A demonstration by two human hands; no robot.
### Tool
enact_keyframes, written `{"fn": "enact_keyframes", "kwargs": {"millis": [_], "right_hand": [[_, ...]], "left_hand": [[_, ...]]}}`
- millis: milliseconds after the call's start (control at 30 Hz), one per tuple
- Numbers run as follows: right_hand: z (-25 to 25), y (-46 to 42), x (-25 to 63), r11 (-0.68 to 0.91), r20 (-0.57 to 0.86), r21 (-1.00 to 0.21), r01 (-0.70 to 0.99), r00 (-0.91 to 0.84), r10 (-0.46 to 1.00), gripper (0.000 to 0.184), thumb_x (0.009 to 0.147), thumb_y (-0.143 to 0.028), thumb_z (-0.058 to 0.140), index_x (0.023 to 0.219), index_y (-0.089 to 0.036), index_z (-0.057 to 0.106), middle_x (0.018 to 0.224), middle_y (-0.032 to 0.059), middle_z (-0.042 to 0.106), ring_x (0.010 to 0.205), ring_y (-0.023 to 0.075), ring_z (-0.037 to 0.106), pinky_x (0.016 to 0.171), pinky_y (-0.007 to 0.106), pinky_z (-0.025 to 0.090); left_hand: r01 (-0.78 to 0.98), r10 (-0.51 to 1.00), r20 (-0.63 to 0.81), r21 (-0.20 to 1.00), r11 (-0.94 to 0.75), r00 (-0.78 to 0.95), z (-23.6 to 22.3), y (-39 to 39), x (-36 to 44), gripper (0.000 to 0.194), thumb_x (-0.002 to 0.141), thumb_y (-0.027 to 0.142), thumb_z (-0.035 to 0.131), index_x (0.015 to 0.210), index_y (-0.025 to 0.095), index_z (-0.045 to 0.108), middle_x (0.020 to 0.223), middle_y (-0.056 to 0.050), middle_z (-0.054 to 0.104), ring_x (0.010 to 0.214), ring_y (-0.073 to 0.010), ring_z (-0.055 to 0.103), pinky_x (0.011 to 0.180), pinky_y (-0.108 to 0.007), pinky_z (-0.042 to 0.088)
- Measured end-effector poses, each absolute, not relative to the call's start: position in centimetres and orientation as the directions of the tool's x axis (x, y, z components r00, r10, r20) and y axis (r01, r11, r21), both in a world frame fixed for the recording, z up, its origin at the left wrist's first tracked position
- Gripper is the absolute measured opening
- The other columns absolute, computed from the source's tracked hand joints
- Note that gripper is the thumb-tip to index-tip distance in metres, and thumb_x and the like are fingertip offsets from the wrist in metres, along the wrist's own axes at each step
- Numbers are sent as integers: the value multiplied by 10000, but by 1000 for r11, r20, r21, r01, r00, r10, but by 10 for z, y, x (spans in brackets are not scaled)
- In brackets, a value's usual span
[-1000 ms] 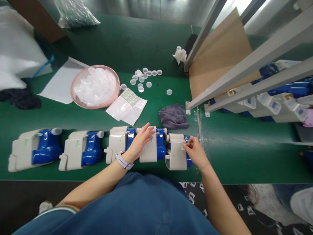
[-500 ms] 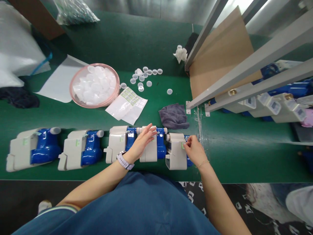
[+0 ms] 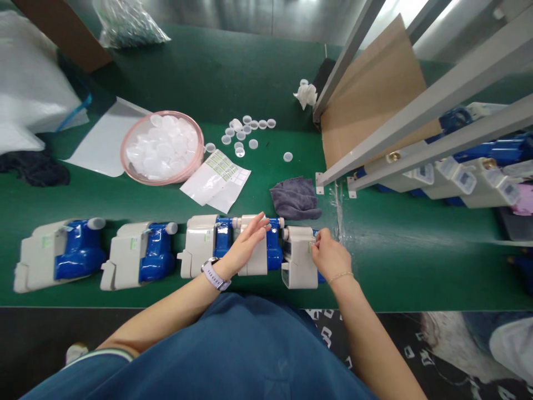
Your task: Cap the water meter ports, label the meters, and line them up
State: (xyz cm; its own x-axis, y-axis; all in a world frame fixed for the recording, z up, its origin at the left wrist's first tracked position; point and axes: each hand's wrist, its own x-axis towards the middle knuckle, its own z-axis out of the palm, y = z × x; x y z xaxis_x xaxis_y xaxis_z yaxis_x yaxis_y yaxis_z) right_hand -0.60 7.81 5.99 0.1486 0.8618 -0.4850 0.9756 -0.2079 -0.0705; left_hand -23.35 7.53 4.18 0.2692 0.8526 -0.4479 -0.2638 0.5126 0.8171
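Left hand [image 3: 244,247] open, fingers spread and released, laid across the cream cover of a cream-and-blue plastic unit [image 3: 255,258]; nothing grasped. Right hand [image 3: 328,255] pinched up against the next unit [image 3: 297,264], fingertips [image 3: 317,238] closed at a small pale green label [image 3: 310,247]. Can't tell whether the label is actually gripped or only pressed.

Best practice here, I'd judge: keep the unit braced and work the label with the fingertips alone, so it sits square.

Against the earlier frame, the left hand has dropped from raised fingers to a flatter lie on the cover; the right has barely shifted.

Beyond: two more units [image 3: 139,255] on the green belt [image 3: 291,297]. Then a grey cloth [image 3: 295,198], a label sheet [image 3: 216,180], loose white caps [image 3: 239,141], and a pink-rimmed bowl [image 3: 137,161] of caps. Far right, a metal rack [image 3: 416,130].
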Motion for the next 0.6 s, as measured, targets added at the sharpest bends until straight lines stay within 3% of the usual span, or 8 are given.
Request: {"fn": "enact_keyframes", "kwargs": {"millis": [133, 233, 333, 500, 600], "right_hand": [[59, 77, 10, -269, -396, -45, 962, 230, 889, 368, 773, -436, 585, 1022, -190, 471, 1059, 135, 601, 850, 275, 638, 679, 359, 460], [42, 61, 19, -312, -319, -245, 918, 227, 920, 543, 745, -513, 575, 1126, -143, 463, 1175, 182, 549, 1041, 311, 578, 839, 430, 471], [24, 33, 1, -274, -226, -440, 855, 190, 956, 674, 817, -495, 448, 1332, -79, 324, 1356, 233, 428, 1286, 297, 397, 1017, 474, 369], [23, 2, -47, -312, -332, -247, 917, 223, 917, 942, 776, -628, 448, 1472, -148, 32, 1531, 205, 129, 1411, 356, 124, 982, 749, 174], [29, 7, -47, -322, -385, -245, 915, 213, 898, 1044, 716, -675, 507, 1475, -187, -19, 1547, 174, 74, 1423, 342, 82, 962, 758, 199]], "left_hand": [[67, 888, -244, 969, 237, 389, 45, 68, -220, 603, 879, 367, 526, 1425, 226, 312, 1452, -116, 370, 1336, -255, 348, 1137, -465, 230], [334, 816, -100, 935, -118, 569, 45, 63, -196, 584, 858, 309, 532, 1402, 185, 359, 1474, -125, 329, 1380, -270, 257, 1159, -474, 163], [436, 767, -76, 856, -277, 638, 45, 59, -178, 567, 837, 223, 495, 1387, 171, 372, 1506, -122, 258, 1412, -271, 160, 1162, -507, 82], [390, 940, -81, 919, -57, 330, 47, 24, -206, 578, 903, 252, 400, 1452, 213, 226, 1553, -71, 101, 1429, -213, 71, 1181, -440, 107], [361, 961, -242, 915, 181, 131, 39, -3, -238, 622, 911, 331, 413, 1468, 209, 165, 1560, -66, 33, 1432, -220, 27, 1184, -428, 51]]}}
